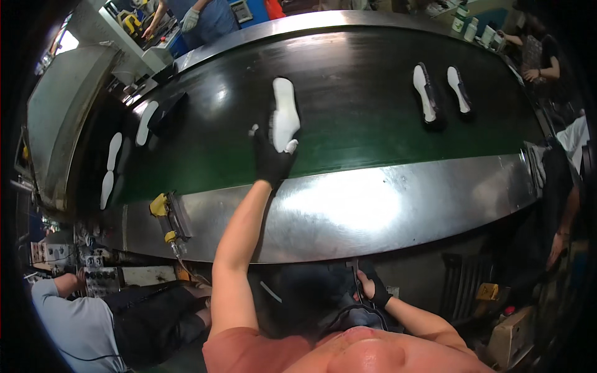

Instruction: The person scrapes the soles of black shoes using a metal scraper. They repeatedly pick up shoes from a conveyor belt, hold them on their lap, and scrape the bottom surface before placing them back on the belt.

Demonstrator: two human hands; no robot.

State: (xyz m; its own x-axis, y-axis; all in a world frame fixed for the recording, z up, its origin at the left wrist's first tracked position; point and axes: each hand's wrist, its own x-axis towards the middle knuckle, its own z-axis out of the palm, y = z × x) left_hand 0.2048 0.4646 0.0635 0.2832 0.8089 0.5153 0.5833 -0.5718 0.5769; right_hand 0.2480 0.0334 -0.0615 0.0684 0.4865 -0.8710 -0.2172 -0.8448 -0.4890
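My left hand (273, 156), in a black glove with white fingertips bare of black, reaches over the green conveyor belt (360, 146). It grips the near end of a long white shoe sole (285, 112). The thumb lies on top of the sole; one finger sticks out to the left, and the others are partly hidden. Slight blur covers the sole's near half. My right hand (368, 287), in a black fingerless glove, is low by my lap, beyond the belt's metal edge. Its fingers curl around a thin object that I cannot make out.
Two white-soled dark shoes (425, 93) lie right on the belt; several white soles (147, 123) lie left. A yellow-and-metal tool (165, 214) rests on the steel ledge (429, 199). Bottles (459, 20) stand at the far right. Other people work around the belt.
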